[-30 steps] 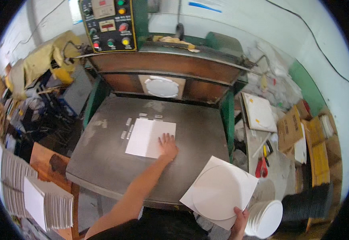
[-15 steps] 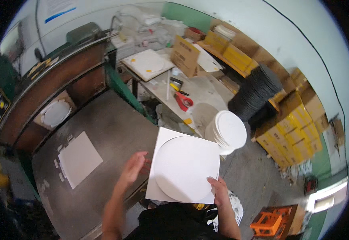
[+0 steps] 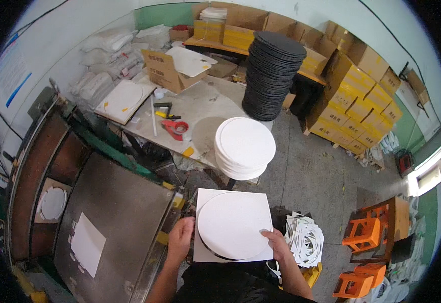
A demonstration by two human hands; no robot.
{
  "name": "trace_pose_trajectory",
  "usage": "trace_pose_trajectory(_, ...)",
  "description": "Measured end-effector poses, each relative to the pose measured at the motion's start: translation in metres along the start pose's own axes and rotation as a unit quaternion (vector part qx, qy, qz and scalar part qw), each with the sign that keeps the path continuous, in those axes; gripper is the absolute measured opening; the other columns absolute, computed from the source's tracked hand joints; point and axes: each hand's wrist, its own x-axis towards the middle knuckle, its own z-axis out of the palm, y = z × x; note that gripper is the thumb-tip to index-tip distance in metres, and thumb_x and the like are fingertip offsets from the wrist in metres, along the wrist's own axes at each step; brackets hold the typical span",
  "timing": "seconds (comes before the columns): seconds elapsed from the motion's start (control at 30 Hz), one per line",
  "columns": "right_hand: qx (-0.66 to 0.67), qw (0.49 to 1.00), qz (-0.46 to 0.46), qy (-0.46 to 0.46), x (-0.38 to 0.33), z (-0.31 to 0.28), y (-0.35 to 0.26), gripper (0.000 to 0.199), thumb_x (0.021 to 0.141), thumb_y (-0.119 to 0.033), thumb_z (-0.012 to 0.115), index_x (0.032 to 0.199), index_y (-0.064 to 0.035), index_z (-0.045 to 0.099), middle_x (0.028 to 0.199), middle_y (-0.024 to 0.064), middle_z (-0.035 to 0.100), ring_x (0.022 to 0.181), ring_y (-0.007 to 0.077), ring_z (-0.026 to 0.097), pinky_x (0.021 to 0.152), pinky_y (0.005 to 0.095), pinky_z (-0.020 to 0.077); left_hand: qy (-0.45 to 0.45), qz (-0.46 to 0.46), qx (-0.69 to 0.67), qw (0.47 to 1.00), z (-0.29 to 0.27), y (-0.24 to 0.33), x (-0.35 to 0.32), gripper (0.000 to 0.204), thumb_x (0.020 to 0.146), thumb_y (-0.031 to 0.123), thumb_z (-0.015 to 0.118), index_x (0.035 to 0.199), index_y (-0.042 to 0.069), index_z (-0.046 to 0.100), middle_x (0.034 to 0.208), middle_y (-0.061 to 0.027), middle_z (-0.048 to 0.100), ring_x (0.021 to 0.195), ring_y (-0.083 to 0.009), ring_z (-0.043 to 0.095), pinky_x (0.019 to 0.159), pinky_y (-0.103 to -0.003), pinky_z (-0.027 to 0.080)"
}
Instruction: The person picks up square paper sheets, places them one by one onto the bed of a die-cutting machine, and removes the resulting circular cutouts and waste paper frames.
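Head view: right grip pinches white board by right edge, left grip of unclear hold, press table apart.

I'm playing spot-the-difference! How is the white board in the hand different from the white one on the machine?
The held board shows a big circle outline; the machine's board looks plain. The held board is gripped by the right hand, while the machine's board lies on the grey bed. Both are white with straight edges.

Stacked ctns (w/ yellow tape), orange stools, red tape dispenser on grey tbl
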Motion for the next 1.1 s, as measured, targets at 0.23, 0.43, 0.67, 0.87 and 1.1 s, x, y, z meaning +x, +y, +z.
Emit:
trace_pose_trajectory(0.23, 0.061, 0.998, -0.027, 0.018, 0.028, -0.081, -0.031, 0.041, 0.083, -0.013, 0.062, 0.121, 0.0032, 0.055, 0.108, 0.0134, 0.065, 0.095, 0.0227, 0.064, 0.086, 0.0341, 0.0506, -0.251, -0.132, 0.11, 0.953, 0.115, 0.029, 0.072, 0.055, 0.097, 0.045, 0.044, 0.103, -0.006, 0.064, 0.095, -0.0187, 0.065, 0.095, -0.0304, 0.061, 0.09, -0.037, 0.044)
trace_pose_trajectory(0.43, 0.097, 0.991, -0.083, 0.036, 0.034, -0.117, -0.05, 0.035, 0.09, -0.01, 0.057, 0.122, 0.002, 0.055, 0.115, 0.0115, 0.064, 0.102, 0.022, 0.062, 0.09, 0.0361, 0.05, -0.288, -0.212, -0.133, 0.924, 0.185, 0.043, 0.085, 0.037, 0.096, 0.019, 0.051, 0.127, -0.002, 0.049, 0.111, -0.0089, 0.063, 0.101, -0.02, 0.059, 0.091, -0.033, 0.045)
trace_pose_trajectory(0.67, 0.013, 0.902, -0.166, 0.398, -0.001, -0.341, -0.053, 0.03, 0.089, -0.026, 0.055, 0.104, -0.0016, 0.062, 0.069, 0.0043, 0.054, 0.053, 0.0122, 0.047, 0.045, 0.0269, 0.0366, -0.136, -0.135, -0.32, 0.928, 0.164, 0.058, 0.172, 0.036, 0.096, 0.011, 0.048, 0.131, 0.001, 0.046, 0.119, -0.013, 0.06, 0.106, -0.0239, 0.061, 0.089, -0.039, 0.052)
trace_pose_trajectory(0.87, -0.133, 0.755, -0.261, 0.586, -0.105, -0.391, -0.158, 0.015, 0.097, -0.017, 0.049, 0.095, -0.0053, 0.059, 0.065, 0.0017, 0.05, 0.045, 0.0089, 0.039, 0.041, 0.0279, 0.0315, -0.089, -0.098, -0.423, 0.897, 0.159, 0.039, 0.262, 0.038, 0.095, 0.011, 0.051, 0.131, 0.002, 0.041, 0.129, -0.0147, 0.053, 0.117, -0.0292, 0.055, 0.096, -0.048, 0.048)
trace_pose_trajectory(1.1, -0.441, 0.606, -0.278, 0.601, -0.103, -0.458, -0.101, 0.018, 0.084, -0.008, 0.059, 0.1, -0.0002, 0.063, 0.077, 0.0169, 0.064, 0.062, 0.0325, 0.061, 0.058, 0.0421, 0.0496, -0.069, -0.151, -0.383, 0.909, 0.192, 0.043, 0.278, 0.042, 0.096, 0.012, 0.049, 0.135, 0.001, 0.037, 0.133, -0.016, 0.049, 0.121, -0.03, 0.051, 0.097, -0.048, 0.046)
